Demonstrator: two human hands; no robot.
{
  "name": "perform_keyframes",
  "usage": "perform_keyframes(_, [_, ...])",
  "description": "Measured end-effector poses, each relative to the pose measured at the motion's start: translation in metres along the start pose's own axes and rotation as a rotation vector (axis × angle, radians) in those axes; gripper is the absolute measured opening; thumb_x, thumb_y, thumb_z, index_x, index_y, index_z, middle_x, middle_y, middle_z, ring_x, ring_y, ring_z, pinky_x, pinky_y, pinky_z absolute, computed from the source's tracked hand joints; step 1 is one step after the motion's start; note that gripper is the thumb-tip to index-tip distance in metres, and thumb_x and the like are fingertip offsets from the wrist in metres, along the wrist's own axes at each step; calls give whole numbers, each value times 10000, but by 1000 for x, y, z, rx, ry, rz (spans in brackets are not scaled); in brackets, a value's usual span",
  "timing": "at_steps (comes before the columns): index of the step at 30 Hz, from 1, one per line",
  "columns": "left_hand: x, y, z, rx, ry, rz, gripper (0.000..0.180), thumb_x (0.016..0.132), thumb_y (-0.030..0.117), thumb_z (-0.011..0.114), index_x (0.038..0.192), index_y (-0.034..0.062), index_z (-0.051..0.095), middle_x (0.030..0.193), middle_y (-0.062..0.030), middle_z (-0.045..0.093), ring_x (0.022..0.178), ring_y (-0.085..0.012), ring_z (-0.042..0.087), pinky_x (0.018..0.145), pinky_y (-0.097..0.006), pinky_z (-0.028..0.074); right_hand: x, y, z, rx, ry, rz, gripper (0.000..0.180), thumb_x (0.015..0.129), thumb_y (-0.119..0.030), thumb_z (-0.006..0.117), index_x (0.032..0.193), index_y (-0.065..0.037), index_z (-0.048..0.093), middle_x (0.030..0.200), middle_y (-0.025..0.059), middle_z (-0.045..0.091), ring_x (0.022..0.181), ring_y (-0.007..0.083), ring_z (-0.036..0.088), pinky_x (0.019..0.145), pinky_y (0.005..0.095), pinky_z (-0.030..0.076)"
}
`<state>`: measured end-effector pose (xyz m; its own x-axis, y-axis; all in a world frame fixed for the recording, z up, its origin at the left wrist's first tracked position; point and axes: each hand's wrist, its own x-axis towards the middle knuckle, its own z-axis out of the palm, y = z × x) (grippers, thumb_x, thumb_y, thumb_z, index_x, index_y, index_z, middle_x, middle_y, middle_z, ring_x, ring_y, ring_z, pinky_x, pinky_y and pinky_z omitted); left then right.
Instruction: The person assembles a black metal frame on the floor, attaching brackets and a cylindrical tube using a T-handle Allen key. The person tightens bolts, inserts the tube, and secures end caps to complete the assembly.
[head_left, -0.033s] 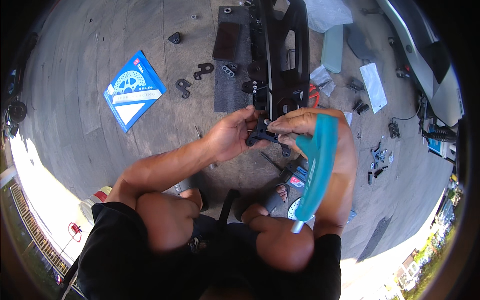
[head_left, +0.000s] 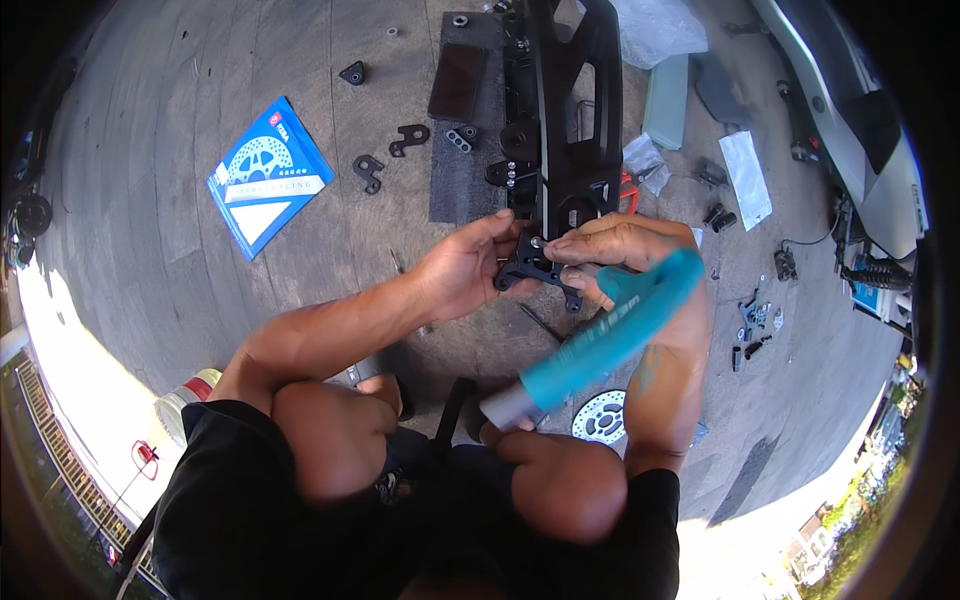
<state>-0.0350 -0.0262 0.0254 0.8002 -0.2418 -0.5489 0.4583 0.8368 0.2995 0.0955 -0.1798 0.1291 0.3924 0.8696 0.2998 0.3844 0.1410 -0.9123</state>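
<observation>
My left hand (head_left: 462, 268) grips the left side of a black metal bracket (head_left: 530, 268), its thumb by the upper edge. The bracket sits at the near end of a long black frame part (head_left: 592, 150). My right hand (head_left: 618, 248) has thumb and fingers closed at a small silver bolt (head_left: 537, 242) on the bracket. The same hand carries a teal-handled tool (head_left: 610, 335) between palm and fingers, slanting down to the left with its grey metal end over my knees. The tool is smeared by motion, and it is partly unclear how the fingers hold it.
A blue packet (head_left: 268, 178) and two black hook-shaped plates (head_left: 408, 140) lie to the left. A dark phone-like slab (head_left: 458, 82) rests on a grey mat (head_left: 450, 190). A brake disc (head_left: 600, 418) lies by my right knee. A white vehicle (head_left: 880, 150) stands at right.
The teal tool has swung in my right hand: its metal end moved left and up, and its upper end right. More of the brake disc shows. Both hands keep nearly the same place.
</observation>
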Motion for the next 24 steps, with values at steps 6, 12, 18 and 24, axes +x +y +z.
perform_keyframes(6, [0, -1, 6, -30, -8, 30, 436, 998, 420, 423, 1226, 67, 539, 1122, -75, 619, 1009, -179, 597, 866, -361, 496, -6, -20, 10, -20, 69, 242, 207, 738, -8, 752, 924, 43, 679, 950, 183, 675, 790, 212, 685, 694, 294, 563])
perform_keyframes(12, [2, -7, 0, -5, -58, 80, 321, 964, 333, 529, 1169, 89, 567, 1083, -38, 633, 970, -156, 606, 836, -358, 492, -12, -25, 19, -78, 226, 402, 184, 793, -38, 737, 951, 41, 682, 918, 137, 720, 777, 184, 692, 679, 280, 535])
perform_keyframes(18, [9, -10, -4, 115, -99, 124, 316, 889, 167, 634, 1187, 89, 562, 1075, -39, 627, 1009, -161, 601, 879, -370, 494, -6, -32, 21, -176, 192, 209, 555, 717, -78, 801, 1193, 12, 528, 1005, 156, 669, 931, 215, 650, 763, 318, 530])
perform_keyframes(24, [8, -9, -1, 223, -59, 110, 413, 848, 90, 652, 1240, 46, 528, 1090, -67, 621, 1033, -177, 595, 887, -383, 507, 23, -49, 8, -702, -18, -279, 1021, 691, -76, 829, 1495, -272, 231, 1357, 242, 445, 931, 209, 621, 744, 296, 526])
